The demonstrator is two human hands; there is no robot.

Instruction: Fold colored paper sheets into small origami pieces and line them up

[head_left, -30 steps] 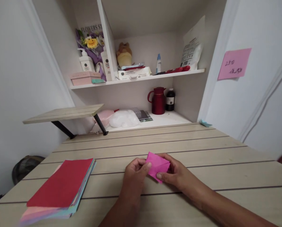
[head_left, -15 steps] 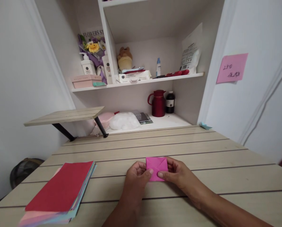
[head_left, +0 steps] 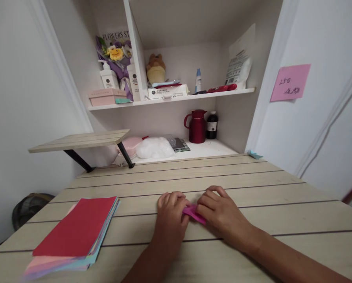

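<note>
A small folded piece of pink paper (head_left: 194, 214) lies low over the wooden table (head_left: 252, 184), mostly covered by both hands. My left hand (head_left: 170, 214) curls its fingers over the paper's left side. My right hand (head_left: 220, 212) presses its bent fingers on the right side. Only a narrow pink strip shows between the two hands.
A stack of coloured paper sheets (head_left: 75, 234), red on top, lies at the front left. A raised wooden shelf board (head_left: 78, 141) stands at the back left. Behind it are white shelves with a red jug (head_left: 197, 126), bottles and boxes. A pink note (head_left: 290, 82) sticks to the right wall.
The pink paper was held up facing me between both hands; now it is down at the table with both hands pressed over it, hiding most of it.
</note>
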